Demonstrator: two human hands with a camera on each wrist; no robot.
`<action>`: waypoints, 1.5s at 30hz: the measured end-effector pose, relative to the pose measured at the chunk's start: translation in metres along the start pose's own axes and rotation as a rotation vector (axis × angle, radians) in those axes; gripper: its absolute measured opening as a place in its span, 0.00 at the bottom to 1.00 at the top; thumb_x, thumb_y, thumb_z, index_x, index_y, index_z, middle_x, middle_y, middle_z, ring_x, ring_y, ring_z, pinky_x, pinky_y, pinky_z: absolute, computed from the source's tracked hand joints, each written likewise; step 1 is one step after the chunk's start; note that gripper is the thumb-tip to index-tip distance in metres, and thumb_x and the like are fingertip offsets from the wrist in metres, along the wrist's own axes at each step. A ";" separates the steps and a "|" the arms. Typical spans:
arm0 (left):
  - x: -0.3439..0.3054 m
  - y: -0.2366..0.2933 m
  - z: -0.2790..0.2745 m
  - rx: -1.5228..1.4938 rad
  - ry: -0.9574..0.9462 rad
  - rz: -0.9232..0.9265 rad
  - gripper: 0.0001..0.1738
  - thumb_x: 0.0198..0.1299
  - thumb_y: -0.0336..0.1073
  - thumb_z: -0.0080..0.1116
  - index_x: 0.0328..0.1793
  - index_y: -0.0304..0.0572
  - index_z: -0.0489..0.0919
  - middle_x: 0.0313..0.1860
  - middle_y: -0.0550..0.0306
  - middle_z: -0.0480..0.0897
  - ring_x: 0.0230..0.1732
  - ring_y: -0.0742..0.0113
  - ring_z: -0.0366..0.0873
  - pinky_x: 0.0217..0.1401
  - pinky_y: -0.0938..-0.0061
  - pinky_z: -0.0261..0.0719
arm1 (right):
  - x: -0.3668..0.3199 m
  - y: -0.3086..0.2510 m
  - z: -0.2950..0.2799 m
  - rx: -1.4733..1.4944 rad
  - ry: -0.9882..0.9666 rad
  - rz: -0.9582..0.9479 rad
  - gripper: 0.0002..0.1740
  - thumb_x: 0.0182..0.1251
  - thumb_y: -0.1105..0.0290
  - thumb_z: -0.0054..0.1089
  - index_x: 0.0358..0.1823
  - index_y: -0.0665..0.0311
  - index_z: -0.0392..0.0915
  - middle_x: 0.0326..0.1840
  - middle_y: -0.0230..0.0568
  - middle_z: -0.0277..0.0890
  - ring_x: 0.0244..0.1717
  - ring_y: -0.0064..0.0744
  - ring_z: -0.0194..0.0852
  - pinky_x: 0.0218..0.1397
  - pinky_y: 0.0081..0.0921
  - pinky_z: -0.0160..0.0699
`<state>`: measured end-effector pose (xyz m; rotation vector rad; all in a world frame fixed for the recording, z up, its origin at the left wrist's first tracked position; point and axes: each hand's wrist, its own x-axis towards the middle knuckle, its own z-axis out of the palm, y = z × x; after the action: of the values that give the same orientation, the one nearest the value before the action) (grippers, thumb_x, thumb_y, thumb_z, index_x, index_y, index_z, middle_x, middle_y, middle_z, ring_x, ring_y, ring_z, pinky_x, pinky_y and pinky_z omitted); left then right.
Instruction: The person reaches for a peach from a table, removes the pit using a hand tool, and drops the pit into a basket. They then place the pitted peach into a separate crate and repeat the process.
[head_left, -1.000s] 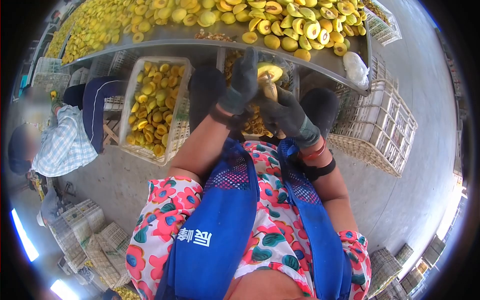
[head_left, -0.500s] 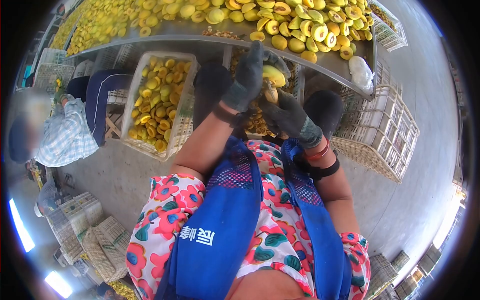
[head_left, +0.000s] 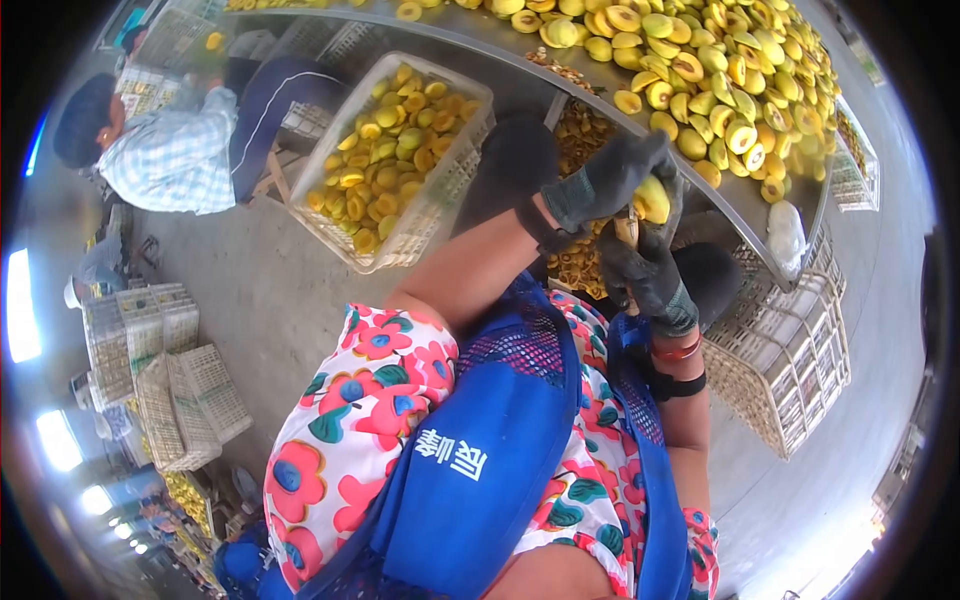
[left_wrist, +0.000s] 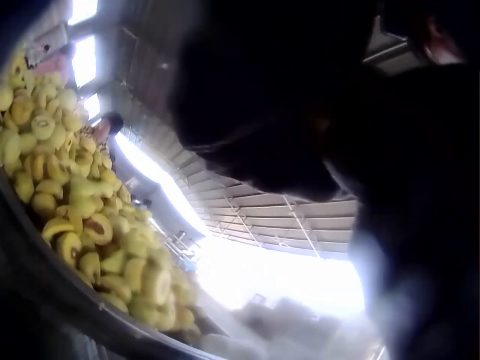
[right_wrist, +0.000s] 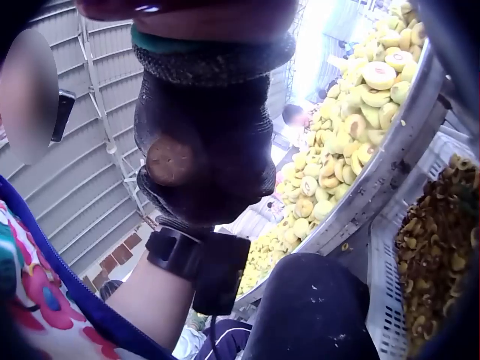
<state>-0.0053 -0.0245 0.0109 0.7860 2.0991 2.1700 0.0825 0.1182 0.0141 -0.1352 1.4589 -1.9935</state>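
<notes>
My gloved left hand [head_left: 612, 178] grips a yellow peach half [head_left: 652, 203] over a crate between the knees. Below it, my gloved right hand [head_left: 645, 275] holds a tool by its wooden handle [head_left: 627, 230], the upper end right at the fruit. The tool's tip is hidden. In the right wrist view the round butt of the handle [right_wrist: 170, 160] pokes out of the dark glove. The left wrist view has the left glove [left_wrist: 255, 120] as a dark shape, its fruit not visible. Halved peaches [head_left: 700, 85] lie heaped on the metal table [head_left: 740, 212] ahead.
A crate of brown scraps [right_wrist: 435, 262] stands below the table edge. Left of the knees is a white crate [head_left: 395, 232] full of peach halves. A white plastic bag [head_left: 786, 238] lies at the table corner, above a woven crate [head_left: 800, 370]. Another person [head_left: 175, 155] sits at left.
The head view has turned, so hands and table appear further right and lower. The peach half has been tilted, its cut face now turned from view. Both hands keep their holds.
</notes>
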 end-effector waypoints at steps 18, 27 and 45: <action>-0.118 -0.019 -0.244 1.394 0.784 -0.317 0.25 0.62 0.53 0.50 0.48 0.37 0.81 0.41 0.41 0.83 0.43 0.40 0.80 0.47 0.57 0.77 | 0.058 0.077 -0.051 -0.096 0.437 0.150 0.11 0.69 0.65 0.53 0.35 0.66 0.71 0.14 0.36 0.68 0.08 0.29 0.64 0.12 0.26 0.62; 0.104 -0.097 -0.062 1.283 -0.022 -0.524 0.31 0.55 0.61 0.55 0.52 0.43 0.81 0.48 0.44 0.82 0.51 0.48 0.80 0.54 0.58 0.76 | 0.035 0.055 -0.038 -0.061 0.430 0.047 0.09 0.69 0.67 0.53 0.39 0.66 0.70 0.14 0.32 0.65 0.09 0.22 0.61 0.12 0.21 0.60; 0.053 -0.032 -0.018 0.124 -0.134 -0.222 0.24 0.65 0.53 0.51 0.54 0.40 0.74 0.40 0.61 0.78 0.39 0.77 0.72 0.38 0.81 0.72 | 0.019 0.012 -0.028 -0.238 0.558 -0.315 0.07 0.67 0.71 0.55 0.40 0.66 0.71 0.22 0.34 0.71 0.21 0.24 0.70 0.25 0.22 0.69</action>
<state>-0.0684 -0.0199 -0.0012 0.6496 2.1541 1.8410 0.0602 0.1282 -0.0120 0.1086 2.1404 -2.2062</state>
